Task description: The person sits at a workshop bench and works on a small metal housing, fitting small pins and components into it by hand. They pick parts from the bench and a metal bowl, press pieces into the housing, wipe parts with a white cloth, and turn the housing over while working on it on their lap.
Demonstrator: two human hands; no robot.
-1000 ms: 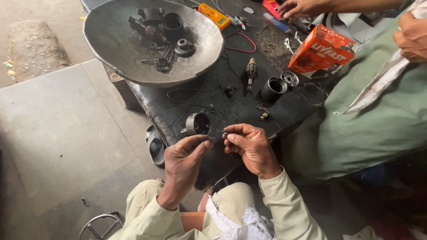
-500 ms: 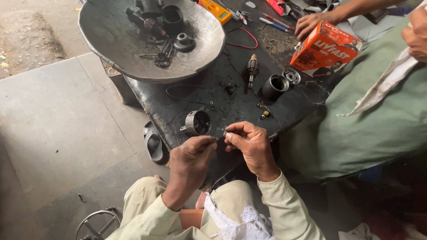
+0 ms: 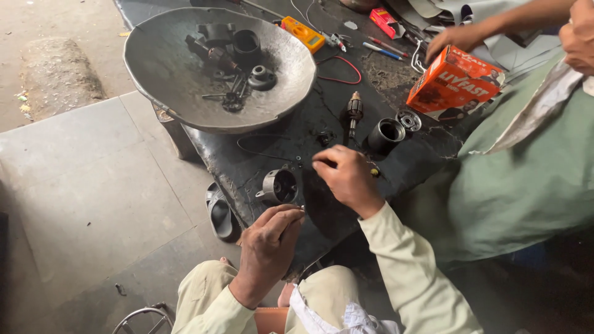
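Observation:
My left hand [image 3: 269,242] rests at the near edge of the dark workbench [image 3: 427,158], its fingertips pinched together on what looks like a small metal part, too small to make out. My right hand [image 3: 348,179] reaches out over the bench with bent fingers, their tips touching the top near a thin black wire [image 3: 263,153]. What they hold, if anything, is hidden. A small silver motor housing [image 3: 278,185] lies between both hands. Beyond my right hand stand a black cylinder [image 3: 385,135], an armature [image 3: 354,111] and a round metal end plate [image 3: 408,119].
A big dented metal bowl [image 3: 179,80] with several dark parts sits at the far left of the bench. An orange carton [image 3: 455,83], a yellow meter [image 3: 300,32] and a red wire [image 3: 346,73] lie further back. Another person in green cloth [image 3: 526,185] sits right, their hand [image 3: 455,37] by the carton. A sandal [image 3: 219,213] lies below.
My two hands were pinched together over the bench edge. My right hand has left the left one and moved forward onto the bench. The other person's hand shifted by the carton.

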